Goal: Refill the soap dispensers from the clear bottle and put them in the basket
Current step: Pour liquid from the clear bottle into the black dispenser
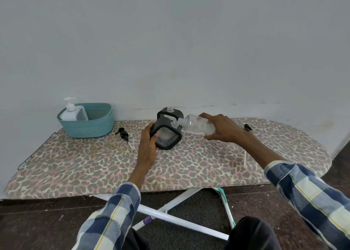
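1. Left hand gripped a tilted black dispenser on the ironing board.
2. Right hand held the clear bottle, its mouth at the dispenser's neck.
3. Another black dispenser stood just behind.
4. The basket held a white dispenser.

I wear a long-sleeved checked shirt in navy, pale blue and cream, with thin yellow lines running through the plaid. Its buttoned cuffs end short of my left hand and right hand. My trousers are dark.
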